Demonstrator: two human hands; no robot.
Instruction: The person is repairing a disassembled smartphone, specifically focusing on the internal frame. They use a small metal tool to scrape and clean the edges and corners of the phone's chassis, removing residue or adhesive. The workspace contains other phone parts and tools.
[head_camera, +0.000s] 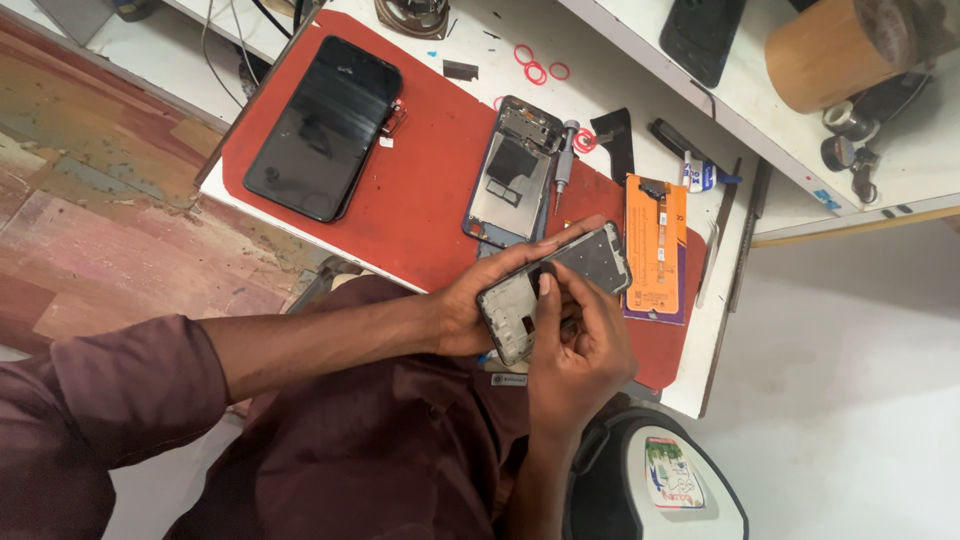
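Red mat carries one black screen and one open phone body; left hand grips one phone frame, right hand pinching its edge.

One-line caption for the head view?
Both hands hold a phone frame above a red mat.

Red mat bears black screen, opened phone, screwdriver, orange packet; red rings beyond.

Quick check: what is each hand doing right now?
Left hand: closed on the phone frame, gripping it from beneath.
Right hand: fingers pressing on the frame's inner face.
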